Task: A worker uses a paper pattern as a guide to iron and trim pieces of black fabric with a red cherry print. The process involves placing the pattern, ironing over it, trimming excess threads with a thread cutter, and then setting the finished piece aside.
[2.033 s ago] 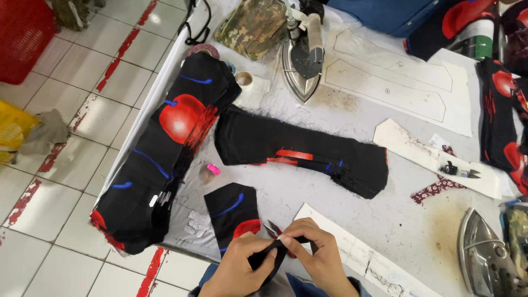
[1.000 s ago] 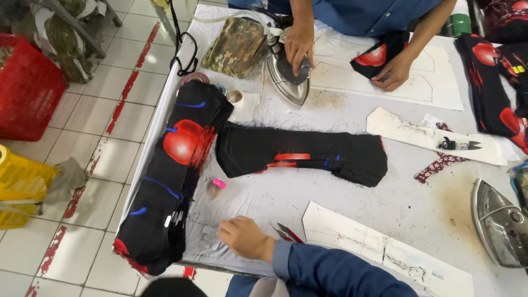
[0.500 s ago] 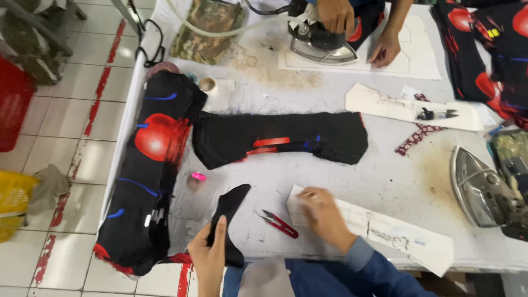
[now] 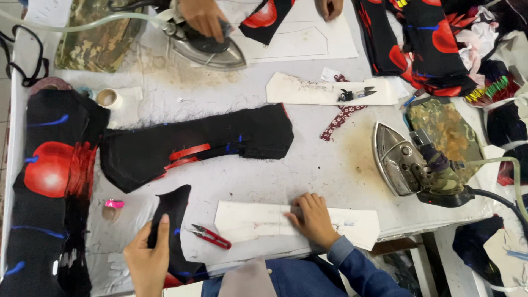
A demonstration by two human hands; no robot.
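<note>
The left hand (image 4: 147,258) grips a black fabric piece (image 4: 171,220) at the near edge of the surface (image 4: 330,159). The right hand (image 4: 312,218) lies open and flat on the paper pattern (image 4: 247,220). Best to keep the pattern pressed flat, I think, beside the red thread snips (image 4: 212,236).

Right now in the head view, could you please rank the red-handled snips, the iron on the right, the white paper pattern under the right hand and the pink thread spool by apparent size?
1. White paper pattern
2. Iron
3. Red-handled snips
4. Pink thread spool
</note>
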